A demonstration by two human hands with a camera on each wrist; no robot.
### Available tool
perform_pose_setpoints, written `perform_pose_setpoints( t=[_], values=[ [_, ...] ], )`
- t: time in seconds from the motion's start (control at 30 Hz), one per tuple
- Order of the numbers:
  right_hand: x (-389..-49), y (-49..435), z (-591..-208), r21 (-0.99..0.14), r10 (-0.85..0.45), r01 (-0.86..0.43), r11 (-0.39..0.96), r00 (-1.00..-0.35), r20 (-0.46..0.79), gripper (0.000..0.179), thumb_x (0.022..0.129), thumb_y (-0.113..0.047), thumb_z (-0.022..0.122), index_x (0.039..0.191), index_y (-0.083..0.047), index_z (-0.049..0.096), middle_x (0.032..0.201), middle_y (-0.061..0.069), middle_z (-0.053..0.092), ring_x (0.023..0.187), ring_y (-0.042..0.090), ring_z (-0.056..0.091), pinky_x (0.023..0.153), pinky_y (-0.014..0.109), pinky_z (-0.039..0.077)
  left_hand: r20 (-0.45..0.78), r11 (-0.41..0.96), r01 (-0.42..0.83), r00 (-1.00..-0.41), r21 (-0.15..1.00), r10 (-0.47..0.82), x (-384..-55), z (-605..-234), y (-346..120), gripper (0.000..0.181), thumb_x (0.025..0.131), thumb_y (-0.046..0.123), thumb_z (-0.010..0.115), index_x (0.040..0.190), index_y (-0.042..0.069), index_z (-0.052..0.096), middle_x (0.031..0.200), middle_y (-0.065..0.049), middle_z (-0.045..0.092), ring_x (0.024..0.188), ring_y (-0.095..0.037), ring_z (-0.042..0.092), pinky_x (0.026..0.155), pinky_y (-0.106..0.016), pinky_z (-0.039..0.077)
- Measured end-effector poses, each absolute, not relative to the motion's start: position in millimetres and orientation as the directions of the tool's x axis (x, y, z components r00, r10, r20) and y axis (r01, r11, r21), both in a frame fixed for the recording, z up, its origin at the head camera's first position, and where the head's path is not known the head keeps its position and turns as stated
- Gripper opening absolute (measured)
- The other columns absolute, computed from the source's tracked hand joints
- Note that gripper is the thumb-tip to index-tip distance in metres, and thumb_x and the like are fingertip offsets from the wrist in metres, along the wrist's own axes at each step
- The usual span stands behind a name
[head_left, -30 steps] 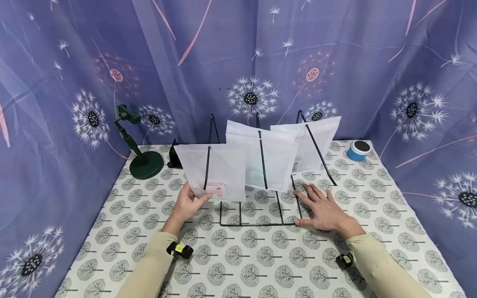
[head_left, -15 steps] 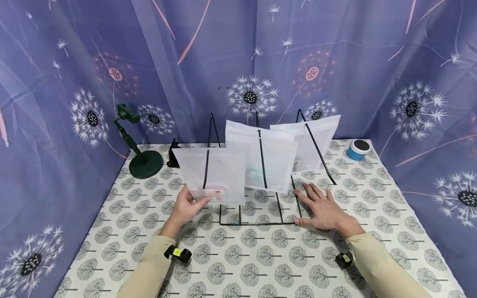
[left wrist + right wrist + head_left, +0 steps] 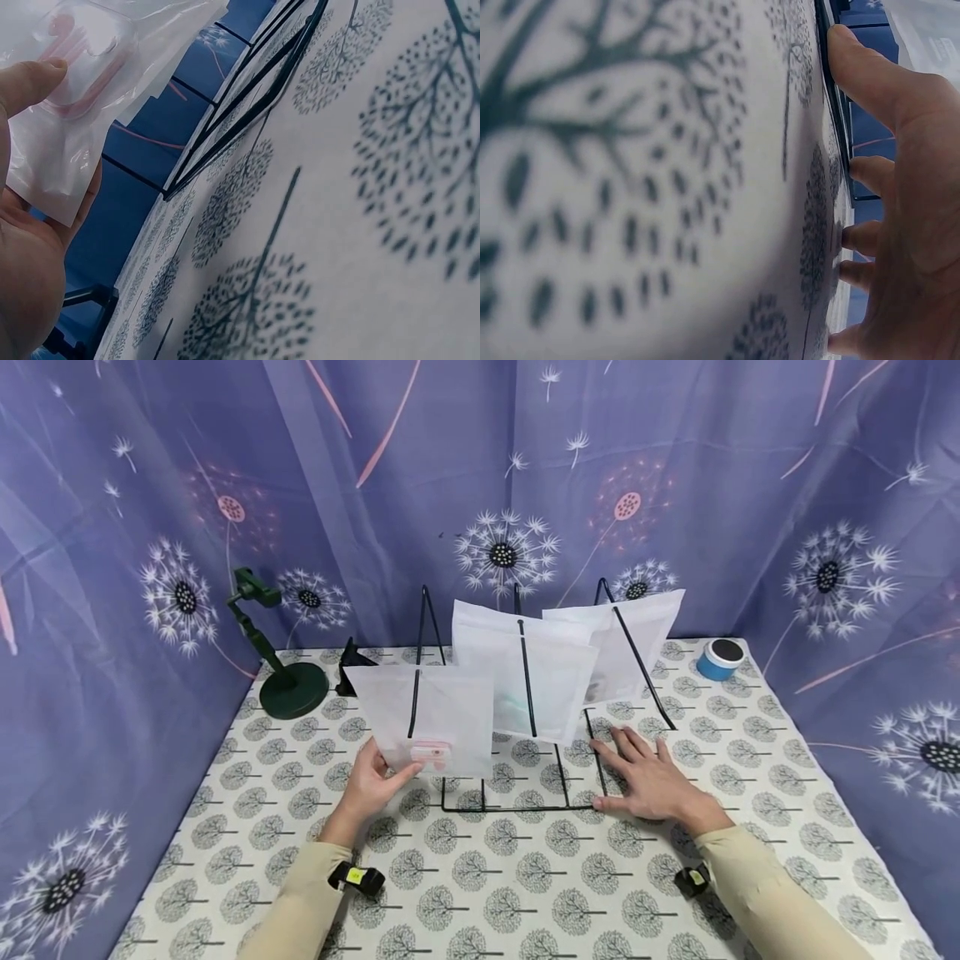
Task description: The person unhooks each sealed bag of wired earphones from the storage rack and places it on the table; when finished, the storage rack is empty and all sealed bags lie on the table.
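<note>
Left bag (image 3: 450,702) stands nearly upright at the left end of the wire rack (image 3: 517,810), with one black bar crossing its front face from the top edge downward. The left hand (image 3: 369,787) pinches it at the lower left corner: the thumb lies on the front, its tip over the pink item (image 3: 432,752) inside, and fingers show behind in the left wrist view. Most of the bag is therefore above and to the right of that hand. Its right edge is just beside the middle bag (image 3: 558,681), and the right bag (image 3: 652,628) is farther along and partly covered by the middle one.

The right hand (image 3: 648,783), fingers spread apart, rests on the cloth (image 3: 517,910) at the rack's right front, its thumb touching the wire; it is well apart from the left bag.
</note>
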State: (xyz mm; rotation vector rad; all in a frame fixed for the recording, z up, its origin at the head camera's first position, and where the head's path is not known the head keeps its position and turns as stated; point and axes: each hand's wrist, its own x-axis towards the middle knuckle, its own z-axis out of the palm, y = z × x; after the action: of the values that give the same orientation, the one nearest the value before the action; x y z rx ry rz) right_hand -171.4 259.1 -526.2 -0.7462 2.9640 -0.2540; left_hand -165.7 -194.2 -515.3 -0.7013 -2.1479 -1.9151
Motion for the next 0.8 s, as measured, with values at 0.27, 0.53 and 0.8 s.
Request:
perform_pose_setpoints(
  t=[0.27,0.53,0.8],
  values=[
    [-171,259,-528,-0.179,-0.475,-0.463,0.868,-0.88,-0.027,0.099,0.077,-0.078,0.056,0.154,-0.024,0.028,0.16,0.023,0.02,0.146,0.045,0.017,0.106,0.08,0.011,0.388,0.064,0.409,-0.897,0.91,0.213,-155,-518,-192,0.044,0.08,-0.015,0.068,0.117,-0.009,0.046,0.108,0.011,0.064,0.097,-0.005,0.066,0.084,-0.022,0.057],
    [-171,259,-527,-0.189,-0.469,-0.454,0.871,-0.882,-0.041,0.099,0.077,-0.078,0.055,0.154,-0.023,0.028,0.16,0.023,0.018,0.146,0.046,0.016,0.107,0.08,0.009,0.412,0.051,0.434,-0.882,0.899,0.229,-150,-518,-191,0.051,0.078,-0.019,0.067,0.122,-0.011,0.044,0.114,0.01,0.062,0.105,-0.005,0.064,0.093,-0.021,0.054],
    [-171,258,-526,-0.182,-0.469,-0.456,0.871,-0.882,-0.038,0.099,0.077,-0.079,0.055,0.155,-0.024,0.027,0.16,0.022,0.018,0.146,0.045,0.016,0.107,0.08,0.009,0.458,0.006,0.472,-0.858,0.881,0.234,-145,-519,-190,0.054,0.076,-0.025,0.064,0.123,-0.014,0.04,0.117,0.008,0.061,0.106,-0.006,0.063,0.093,-0.021,0.053]
  ],
)
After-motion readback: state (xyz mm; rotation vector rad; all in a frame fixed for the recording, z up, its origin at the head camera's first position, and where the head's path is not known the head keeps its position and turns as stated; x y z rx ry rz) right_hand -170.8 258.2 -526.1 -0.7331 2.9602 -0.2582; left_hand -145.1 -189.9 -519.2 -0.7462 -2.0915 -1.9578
